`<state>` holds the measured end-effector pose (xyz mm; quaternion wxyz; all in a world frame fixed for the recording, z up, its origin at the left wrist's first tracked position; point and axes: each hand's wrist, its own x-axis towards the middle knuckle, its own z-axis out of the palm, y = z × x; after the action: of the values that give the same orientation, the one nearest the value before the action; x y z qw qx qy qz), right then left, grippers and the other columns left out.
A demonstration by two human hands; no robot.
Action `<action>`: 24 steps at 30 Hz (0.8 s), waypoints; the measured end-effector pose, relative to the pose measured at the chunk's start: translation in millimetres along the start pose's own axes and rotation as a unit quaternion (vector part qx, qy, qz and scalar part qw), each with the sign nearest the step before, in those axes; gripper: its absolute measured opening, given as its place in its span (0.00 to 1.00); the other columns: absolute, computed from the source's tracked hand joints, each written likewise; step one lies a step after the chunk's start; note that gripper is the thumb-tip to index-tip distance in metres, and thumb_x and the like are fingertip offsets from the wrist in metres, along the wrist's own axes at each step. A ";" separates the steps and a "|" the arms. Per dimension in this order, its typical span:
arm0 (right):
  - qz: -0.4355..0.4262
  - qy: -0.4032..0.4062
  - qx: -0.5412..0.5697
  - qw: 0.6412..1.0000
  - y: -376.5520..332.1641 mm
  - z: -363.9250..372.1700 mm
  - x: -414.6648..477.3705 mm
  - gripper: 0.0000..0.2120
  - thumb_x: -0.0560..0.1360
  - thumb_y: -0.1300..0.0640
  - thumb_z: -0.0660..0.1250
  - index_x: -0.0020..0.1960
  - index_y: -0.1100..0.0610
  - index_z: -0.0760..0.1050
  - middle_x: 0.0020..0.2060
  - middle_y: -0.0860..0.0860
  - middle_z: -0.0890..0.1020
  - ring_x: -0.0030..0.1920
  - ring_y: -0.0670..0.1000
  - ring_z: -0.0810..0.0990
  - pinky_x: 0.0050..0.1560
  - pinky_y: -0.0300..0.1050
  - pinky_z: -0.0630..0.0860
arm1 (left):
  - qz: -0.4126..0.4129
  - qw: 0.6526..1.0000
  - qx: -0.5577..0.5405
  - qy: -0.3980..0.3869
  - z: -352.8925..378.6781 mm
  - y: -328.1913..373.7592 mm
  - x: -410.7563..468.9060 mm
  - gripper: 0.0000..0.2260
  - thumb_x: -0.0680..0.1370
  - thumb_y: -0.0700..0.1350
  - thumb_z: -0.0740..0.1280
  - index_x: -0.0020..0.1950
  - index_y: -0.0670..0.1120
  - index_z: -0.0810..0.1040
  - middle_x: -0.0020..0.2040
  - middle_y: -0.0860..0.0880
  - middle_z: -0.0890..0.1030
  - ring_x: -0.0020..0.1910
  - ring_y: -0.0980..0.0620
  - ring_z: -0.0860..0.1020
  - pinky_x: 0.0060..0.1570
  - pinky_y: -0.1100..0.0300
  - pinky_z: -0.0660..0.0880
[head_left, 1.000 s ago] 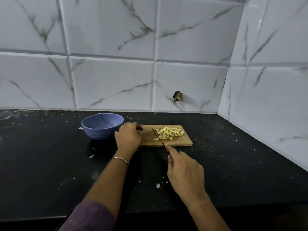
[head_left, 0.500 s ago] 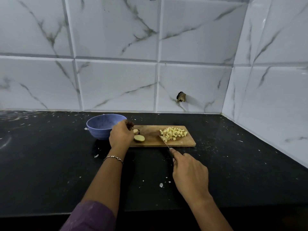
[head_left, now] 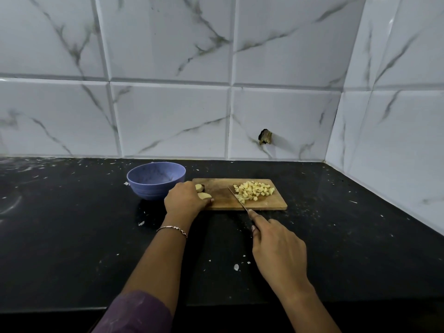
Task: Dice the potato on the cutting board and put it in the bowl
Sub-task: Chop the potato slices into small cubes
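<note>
— On the cutting board [head_left: 216, 203], just ahead of the right hand [head_left: 278, 248], what lay where?

— The diced potato [head_left: 253, 189] sat heaped on the far right part of the board, beyond the knife [head_left: 236, 197]. The blade ran from the right grip up and leftward, its edge along the heap's left side, probably to keep the cubes clear of the bare middle of the board, where the next cuts would go.

— And the right grip itself?

— Clenched around the knife's handle, forefinger stretched toward the blade. The handle was swallowed by the hand, so I couldn't make out its shape.

— The left hand [head_left: 185, 200]?

— It rested at the board's left end, curled over the uncut potato pieces [head_left: 203, 194]. Two pale chunks showed just past its fingers, one with a dark patch, perhaps skin. I judged it was grasping them to bring them to the middle, but the fingertips were hidden under the hand, so whether it was pinching or only touching them, I couldn't tell.

— The bowl [head_left: 156, 180]?

— It stood on the tabletop [head_left: 72, 236] just beyond and left of the left grip, near the board's left end, handy for scraping dice in. It looked empty; only its far inner wall showed, and a smear there was too faint to name.

— So how far along?

— Most of it diced, I'd say, and none in the bowl yet.
</note>
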<state>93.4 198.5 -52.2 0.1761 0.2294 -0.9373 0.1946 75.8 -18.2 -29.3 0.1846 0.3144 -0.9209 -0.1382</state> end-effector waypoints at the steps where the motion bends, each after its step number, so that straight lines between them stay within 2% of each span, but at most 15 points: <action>1: 0.001 0.000 0.000 1.000 -0.3 0.0 -0.1 0.23 0.85 0.47 0.53 0.79 0.39 0.54 0.47 0.42 0.72 0.39 0.42 0.71 0.31 0.35 0.60 | 0.000 1.000 0.006 -0.003 1.0 0.5 -0.2 0.27 0.72 0.63 0.71 0.62 0.46 0.76 0.60 0.44 0.79 0.59 0.44 0.77 0.50 0.53 0.74; 7: 0.004 -0.007 0.006 1.000 -0.6 -0.3 0.4 0.23 0.84 0.47 0.53 0.79 0.39 0.54 0.47 0.42 0.72 0.39 0.42 0.71 0.31 0.34 0.60 | -0.010 0.999 -0.036 -0.022 3.8 1.4 0.4 0.27 0.71 0.62 0.72 0.62 0.46 0.76 0.59 0.45 0.79 0.58 0.44 0.78 0.48 0.54 0.72; 11: 0.003 -0.008 0.011 1.000 -0.6 0.3 0.7 0.23 0.84 0.47 0.53 0.78 0.39 0.54 0.48 0.42 0.73 0.40 0.42 0.72 0.33 0.34 0.62 | 0.002 0.995 -0.089 -0.050 1.9 2.6 0.9 0.25 0.70 0.57 0.74 0.62 0.48 0.74 0.58 0.47 0.79 0.58 0.45 0.78 0.51 0.54 0.74; 13: 0.004 -0.008 0.011 1.000 -0.8 -0.1 0.1 0.23 0.84 0.47 0.53 0.79 0.39 0.54 0.48 0.42 0.73 0.40 0.42 0.72 0.33 0.34 0.62 | 0.022 0.990 -0.121 -0.074 1.7 5.1 2.9 0.25 0.69 0.54 0.76 0.62 0.50 0.73 0.58 0.47 0.80 0.57 0.45 0.78 0.55 0.51 0.77; 16: 0.008 -0.006 0.010 1.000 -0.4 -1.1 0.2 0.23 0.85 0.47 0.53 0.79 0.39 0.54 0.47 0.42 0.73 0.39 0.42 0.71 0.31 0.35 0.61 | 0.038 0.981 -0.170 -0.081 3.6 8.2 6.4 0.20 0.69 0.48 0.77 0.56 0.51 0.73 0.56 0.49 0.81 0.55 0.47 0.79 0.57 0.48 0.77; 19: 0.014 0.003 0.014 1.000 -0.3 -0.4 -0.1 0.23 0.84 0.47 0.53 0.79 0.40 0.54 0.47 0.42 0.74 0.40 0.42 0.72 0.33 0.35 0.63 | 0.042 0.975 -0.209 -0.064 4.8 8.6 7.8 0.15 0.71 0.44 0.76 0.50 0.53 0.73 0.53 0.50 0.82 0.52 0.49 0.80 0.56 0.50 0.78; 24: 0.020 0.002 0.034 0.999 0.4 -1.2 0.8 0.24 0.85 0.48 0.52 0.79 0.41 0.51 0.49 0.42 0.75 0.42 0.42 0.73 0.35 0.35 0.65 | 0.061 0.965 -0.252 -0.035 6.2 10.4 9.6 0.12 0.70 0.44 0.78 0.47 0.53 0.77 0.48 0.50 0.83 0.50 0.51 0.81 0.55 0.53 0.78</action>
<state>92.9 199.1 -50.9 0.1666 0.2163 -0.9341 0.2299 60.6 -15.4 -28.6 0.2339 0.1959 -0.8796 -0.3650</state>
